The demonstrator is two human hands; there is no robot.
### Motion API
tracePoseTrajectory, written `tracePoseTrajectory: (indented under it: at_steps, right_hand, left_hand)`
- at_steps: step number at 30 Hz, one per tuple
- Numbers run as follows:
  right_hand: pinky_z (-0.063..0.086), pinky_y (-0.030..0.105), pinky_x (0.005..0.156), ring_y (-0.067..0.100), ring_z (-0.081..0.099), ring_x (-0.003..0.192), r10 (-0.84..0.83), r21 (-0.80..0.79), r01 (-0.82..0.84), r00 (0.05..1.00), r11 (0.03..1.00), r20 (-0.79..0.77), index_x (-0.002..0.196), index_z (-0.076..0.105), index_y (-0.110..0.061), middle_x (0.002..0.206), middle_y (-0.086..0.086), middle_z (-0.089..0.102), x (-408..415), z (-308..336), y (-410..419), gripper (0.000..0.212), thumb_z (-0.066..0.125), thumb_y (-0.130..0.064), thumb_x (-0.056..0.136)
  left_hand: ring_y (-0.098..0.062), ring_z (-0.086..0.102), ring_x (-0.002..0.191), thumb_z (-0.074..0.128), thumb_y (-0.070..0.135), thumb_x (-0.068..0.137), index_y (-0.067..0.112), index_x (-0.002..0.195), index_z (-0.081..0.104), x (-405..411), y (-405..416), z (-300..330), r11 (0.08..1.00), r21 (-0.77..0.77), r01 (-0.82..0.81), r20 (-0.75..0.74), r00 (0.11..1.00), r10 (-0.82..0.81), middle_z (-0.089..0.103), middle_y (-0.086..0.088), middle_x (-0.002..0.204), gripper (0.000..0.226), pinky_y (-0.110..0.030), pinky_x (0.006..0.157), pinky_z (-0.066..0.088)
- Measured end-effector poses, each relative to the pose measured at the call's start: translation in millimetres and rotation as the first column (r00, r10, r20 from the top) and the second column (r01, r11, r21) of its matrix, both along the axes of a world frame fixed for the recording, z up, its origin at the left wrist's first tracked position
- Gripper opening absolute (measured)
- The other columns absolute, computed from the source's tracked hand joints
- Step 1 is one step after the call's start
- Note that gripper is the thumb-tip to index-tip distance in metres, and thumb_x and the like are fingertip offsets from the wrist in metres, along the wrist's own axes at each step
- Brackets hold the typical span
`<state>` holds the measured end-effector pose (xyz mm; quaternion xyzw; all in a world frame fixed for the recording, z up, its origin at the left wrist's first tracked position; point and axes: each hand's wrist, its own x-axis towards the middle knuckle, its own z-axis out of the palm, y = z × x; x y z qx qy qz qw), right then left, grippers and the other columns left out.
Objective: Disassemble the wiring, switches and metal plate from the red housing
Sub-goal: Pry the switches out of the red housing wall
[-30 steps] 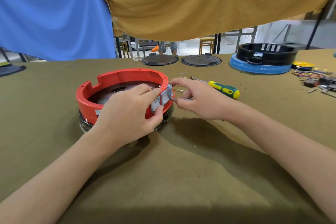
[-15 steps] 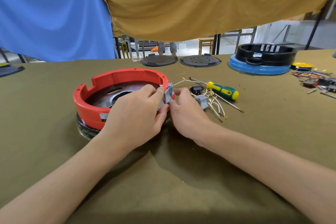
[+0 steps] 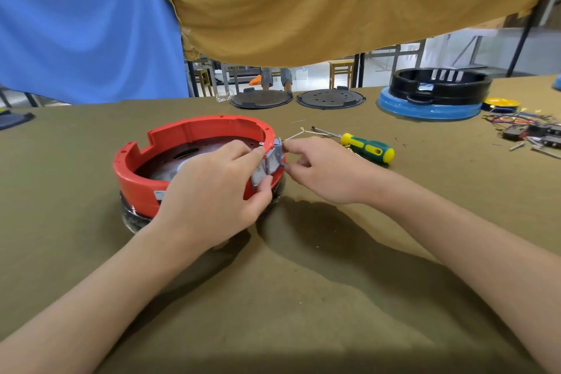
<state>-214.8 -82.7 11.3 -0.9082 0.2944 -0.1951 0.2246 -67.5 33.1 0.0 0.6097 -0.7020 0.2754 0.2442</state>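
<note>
Red housing (image 3: 194, 161) sits on the olive worktop (image 3: 303, 297), under my left hand (image 3: 212, 194). Left fingers (image 3: 249, 155) curl over its rim, thumb and forefinger pinching the grey switches (image 3: 268, 165) on the outer wall. Right hand (image 3: 321, 170) is just beside them, fingertips (image 3: 288, 147) pinching at the switch block's far edge, where a thin wire (image 3: 299, 133) leads away. A green-and-yellow screwdriver (image 3: 364, 147) lies just beyond the right hand.
</note>
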Motion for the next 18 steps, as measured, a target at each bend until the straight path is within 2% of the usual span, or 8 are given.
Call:
tracePoseTrajectory:
  at_steps: [2,5,7,9,12,14,15,18]
  right_hand:
    - [0.034,0.013,0.045,0.002,0.047,0.048,0.006,-0.012,-0.007,1.000,1.000,-0.024,0.111,0.064,-0.012,0.063,-0.011,0.050,-1,3,1,0.021,0.046,-0.020,0.102]
    - [0.032,0.012,0.044,-0.001,0.050,0.050,-0.090,0.074,0.086,0.994,0.994,0.067,0.119,0.060,-0.017,0.070,-0.013,0.049,2,-2,6,0.025,0.052,-0.027,0.098]
    - [0.041,0.025,0.056,0.007,0.054,0.065,-0.249,0.267,0.201,0.955,0.942,0.160,0.105,0.057,-0.018,0.080,-0.006,0.057,10,-10,14,0.018,0.052,-0.032,0.095]
    - [0.047,0.035,0.067,0.017,0.054,0.073,-0.361,0.502,0.205,0.902,0.840,0.235,0.094,0.051,-0.020,0.084,-0.001,0.058,18,-18,24,0.009,0.049,-0.029,0.093]
    - [0.045,0.041,0.074,0.020,0.051,0.078,-0.430,0.675,0.107,0.840,0.730,0.332,0.102,0.052,-0.017,0.088,0.005,0.057,23,-26,32,0.010,0.052,-0.018,0.092]
    - [0.050,0.039,0.076,0.019,0.055,0.082,-0.433,0.683,0.080,0.825,0.726,0.363,0.106,0.054,-0.017,0.097,0.008,0.062,22,-29,34,0.014,0.056,-0.012,0.094]
    - [0.053,0.034,0.074,0.016,0.058,0.082,-0.436,0.693,0.059,0.814,0.718,0.383,0.107,0.054,-0.017,0.100,0.008,0.064,21,-30,35,0.013,0.058,-0.012,0.095]
    - [0.053,0.018,0.055,0.005,0.060,0.062,-0.475,0.724,0.006,0.758,0.689,0.446,0.104,0.055,-0.017,0.091,0.005,0.064,23,-32,35,0.009,0.057,-0.010,0.098]
  left_hand:
    - [-0.029,0.069,0.069,0.062,0.028,0.083,0.003,0.113,0.074,2,1,0,1.000,-0.009,0.013,-0.012,1.000,-0.013,0.071,-0.007,0.088,0.040,-0.041,0.052,0.056]
    - [-0.029,0.068,0.070,0.063,0.028,0.083,0.006,0.113,0.074,1,2,0,1.000,-0.017,-0.003,-0.026,1.000,0.002,0.071,-0.006,0.089,0.040,-0.040,0.051,0.055]
    - [-0.030,0.068,0.070,0.062,0.030,0.083,0.007,0.112,0.074,0,2,-1,1.000,-0.015,-0.026,-0.024,0.999,0.026,0.071,-0.005,0.090,0.039,-0.040,0.051,0.054]
    - [-0.031,0.068,0.070,0.061,0.031,0.083,0.007,0.111,0.074,-1,1,-1,0.999,-0.014,-0.038,-0.013,0.999,0.038,0.070,-0.006,0.089,0.039,-0.040,0.050,0.054]
    - [-0.029,0.068,0.068,0.060,0.031,0.084,0.007,0.111,0.074,-1,-1,0,0.999,-0.014,-0.045,-0.004,0.999,0.045,0.070,-0.006,0.089,0.039,-0.038,0.049,0.053]
    - [-0.029,0.067,0.067,0.060,0.032,0.085,0.006,0.111,0.074,-1,-2,-1,0.998,-0.018,-0.057,0.005,0.998,0.058,0.070,-0.006,0.088,0.039,-0.038,0.047,0.052]
    - [-0.029,0.067,0.067,0.060,0.033,0.086,0.006,0.112,0.074,-1,-3,-1,0.998,-0.017,-0.062,0.011,0.998,0.063,0.069,-0.006,0.088,0.040,-0.038,0.047,0.052]
    - [-0.030,0.067,0.067,0.059,0.032,0.087,0.005,0.114,0.073,0,-4,-2,0.998,-0.017,-0.061,0.019,0.998,0.061,0.069,-0.007,0.088,0.041,-0.039,0.048,0.053]
